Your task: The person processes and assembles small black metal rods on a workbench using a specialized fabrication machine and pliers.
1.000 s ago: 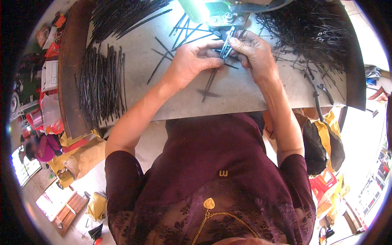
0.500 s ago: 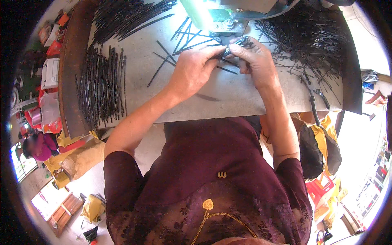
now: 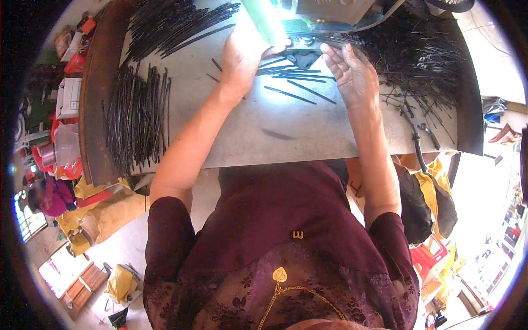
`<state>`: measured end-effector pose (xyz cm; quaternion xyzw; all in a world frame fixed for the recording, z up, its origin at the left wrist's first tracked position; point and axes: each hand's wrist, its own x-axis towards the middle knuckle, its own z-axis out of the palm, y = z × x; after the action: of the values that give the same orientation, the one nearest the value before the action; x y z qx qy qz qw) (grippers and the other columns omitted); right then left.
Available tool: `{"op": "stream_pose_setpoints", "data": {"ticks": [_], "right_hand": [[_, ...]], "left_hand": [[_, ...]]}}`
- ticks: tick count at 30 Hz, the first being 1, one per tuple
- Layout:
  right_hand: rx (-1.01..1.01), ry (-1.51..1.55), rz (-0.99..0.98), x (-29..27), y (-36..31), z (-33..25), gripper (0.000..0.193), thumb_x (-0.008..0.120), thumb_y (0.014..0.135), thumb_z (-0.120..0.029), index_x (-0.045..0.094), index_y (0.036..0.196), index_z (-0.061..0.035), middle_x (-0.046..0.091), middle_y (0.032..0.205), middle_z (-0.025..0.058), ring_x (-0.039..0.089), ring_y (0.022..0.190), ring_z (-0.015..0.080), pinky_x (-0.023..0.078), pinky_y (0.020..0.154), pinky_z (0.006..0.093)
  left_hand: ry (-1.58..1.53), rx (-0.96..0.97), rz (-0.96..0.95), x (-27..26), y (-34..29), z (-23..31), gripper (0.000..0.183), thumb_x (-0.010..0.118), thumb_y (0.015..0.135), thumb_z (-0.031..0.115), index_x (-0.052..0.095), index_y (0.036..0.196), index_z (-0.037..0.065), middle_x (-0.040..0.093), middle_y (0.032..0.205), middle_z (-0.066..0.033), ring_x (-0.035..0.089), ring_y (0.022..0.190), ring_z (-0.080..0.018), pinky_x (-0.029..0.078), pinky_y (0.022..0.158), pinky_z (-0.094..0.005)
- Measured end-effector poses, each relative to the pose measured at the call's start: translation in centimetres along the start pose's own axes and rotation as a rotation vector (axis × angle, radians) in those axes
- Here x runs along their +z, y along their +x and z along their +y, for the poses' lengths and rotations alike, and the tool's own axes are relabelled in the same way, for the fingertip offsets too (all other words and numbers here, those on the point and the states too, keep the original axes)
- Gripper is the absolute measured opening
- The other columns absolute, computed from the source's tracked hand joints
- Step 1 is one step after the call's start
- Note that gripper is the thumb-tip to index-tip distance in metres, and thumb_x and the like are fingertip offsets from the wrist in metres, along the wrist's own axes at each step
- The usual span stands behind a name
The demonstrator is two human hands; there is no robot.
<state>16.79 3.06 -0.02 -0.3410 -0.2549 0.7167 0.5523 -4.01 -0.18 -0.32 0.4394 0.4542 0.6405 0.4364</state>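
Both hands work at the far edge of the grey metal desk [image 3: 308, 132], right under the base of the grey machine with a bright green-white lamp [image 3: 324, 11]. The left hand [image 3: 245, 58] lies palm down, its fingers [image 3: 275, 50] pressed together over the near ends of a thin black strip [image 3: 286, 67] that runs left to right, parallel to the machine's front. The right hand [image 3: 352, 74] sits just right of that machine base, fingers [image 3: 333, 55] loosely spread and curled toward the dark plate there; whether they pinch anything I cannot tell. The strip's long axis crosses between the two hands, and the left hand is the nearer one, touching it. More loose black strips [image 3: 300, 91] lie on the desk just nearer the person than the machine. A combed row of black strips [image 3: 135, 118] lies well to the left of it, and a tangled heap of black strips [image 3: 418, 55] to its right.
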Motion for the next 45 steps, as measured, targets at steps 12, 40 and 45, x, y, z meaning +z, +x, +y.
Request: {"op": "stream_pose_setpoints", "data": {"ticks": [12,40,45], "right_hand": [[-0.034,0.04,0.004,-0.2,0.2,0.5,0.021,0.055,0.094,-0.007,0.053,0.108,0.0081,0.061,0.104,0.0237,0.064,0.098,0.038,0.056,0.086,0.0437],[-0.025,-0.041,-0.006,0.5,-0.5,0.2,0.026,0.055,0.093,-0.006,0.053,0.112,0.0114,0.061,0.103,0.0259,0.065,0.097,0.0361,0.057,0.084,0.0405],[-0.054,-0.054,-0.032,0.5,-0.7,0.0,0.025,0.056,0.093,-0.007,0.053,0.111,0.0108,0.061,0.102,0.0246,0.066,0.095,0.0356,0.057,0.084,0.0399]], "left_hand": [[-0.137,-0.051,0.021,1.3,-0.7,0.8,0.02,0.065,0.085,0.006,0.058,0.099,-0.006,0.067,0.092,-0.0156,0.069,0.082,-0.0215,0.057,0.076,-0.0279],[-0.249,-0.203,0.045,0.5,-0.3,0.1,0.03,0.064,0.082,-0.001,0.058,0.111,-0.007,0.066,0.102,-0.0136,0.067,0.092,-0.0191,0.056,0.08,-0.0252],[-0.361,-0.236,0.021,0.8,-0.6,0.4,0.026,0.064,0.083,0.001,0.059,0.108,-0.006,0.065,0.104,-0.0129,0.066,0.094,-0.019,0.056,0.081,-0.0253]]}}
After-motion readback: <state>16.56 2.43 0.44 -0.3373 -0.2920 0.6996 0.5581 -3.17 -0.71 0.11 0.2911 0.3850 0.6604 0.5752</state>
